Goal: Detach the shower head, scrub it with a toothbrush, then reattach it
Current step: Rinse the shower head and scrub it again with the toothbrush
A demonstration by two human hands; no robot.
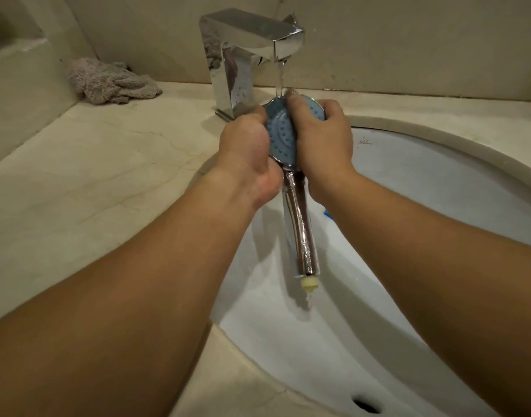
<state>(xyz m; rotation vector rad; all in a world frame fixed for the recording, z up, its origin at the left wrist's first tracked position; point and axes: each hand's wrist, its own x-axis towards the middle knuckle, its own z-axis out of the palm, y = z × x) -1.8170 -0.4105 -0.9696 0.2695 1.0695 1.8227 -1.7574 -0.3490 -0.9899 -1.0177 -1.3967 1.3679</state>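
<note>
Hands, left (246, 152) and right (323, 136), each grip around round blue-faced chrome shower head (281, 136) under faucet (249, 55) stream

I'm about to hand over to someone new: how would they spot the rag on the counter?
Start at the square chrome faucet behind the white oval sink basin. Look along the beige marble countertop towards the wall corner on the left of the picture. There lies the crumpled grey-pink terry cloth, the only soft, fuzzy thing among hard, shiny surfaces.
</note>
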